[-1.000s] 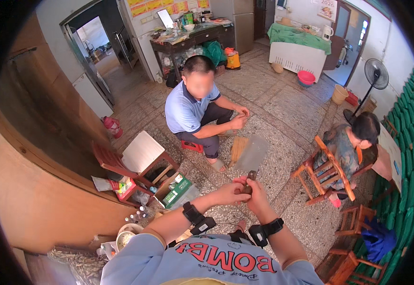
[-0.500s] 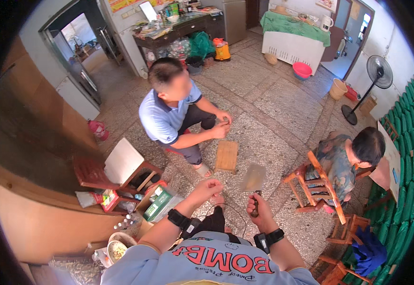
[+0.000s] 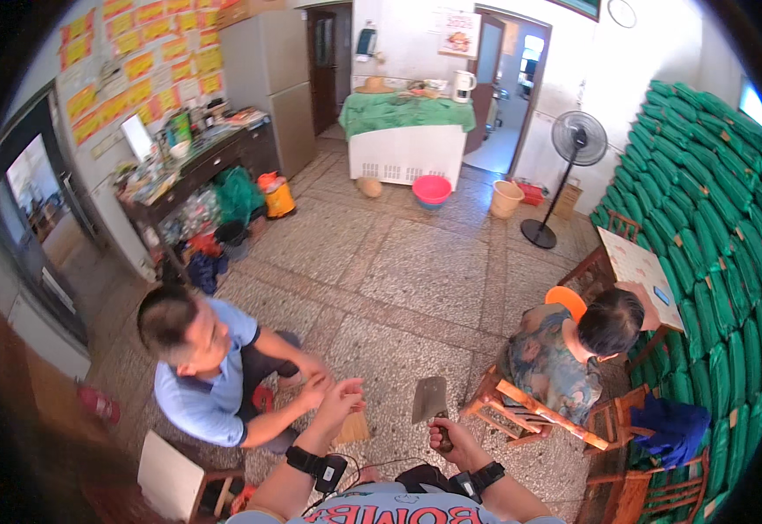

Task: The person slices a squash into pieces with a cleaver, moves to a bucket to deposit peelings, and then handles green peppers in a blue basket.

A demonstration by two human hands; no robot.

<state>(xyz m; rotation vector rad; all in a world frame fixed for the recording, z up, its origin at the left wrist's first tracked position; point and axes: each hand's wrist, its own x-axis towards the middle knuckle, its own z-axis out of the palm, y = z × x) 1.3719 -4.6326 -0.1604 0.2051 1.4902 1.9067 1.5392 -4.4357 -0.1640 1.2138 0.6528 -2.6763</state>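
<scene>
My right hand (image 3: 456,444) is closed round the dark handle of a cleaver (image 3: 430,399). Its broad, rectangular metal blade points up and away from me, over the speckled floor. My left hand (image 3: 341,407) is raised to the left of it, holding nothing, its fingers loosely bent and apart. Just beyond and beneath my left hand, a small wooden stool (image 3: 356,429) shows only in part. A seated person in a light blue shirt (image 3: 210,410) has both hands together close to my left hand; whether they hold anything is too small to tell.
At right, a person in a patterned shirt (image 3: 545,351) sits on a wooden chair (image 3: 520,403) beside a small table (image 3: 632,269). Green sacks (image 3: 704,227) are stacked along the right wall. A standing fan (image 3: 578,140), pink basin (image 3: 432,189) and cloth-covered white chest (image 3: 403,157) stand farther back.
My view has tilted up and swung right, so the room sits lower and farther left. My left hand's fingers have loosened. The cleaver stays in my right hand.
</scene>
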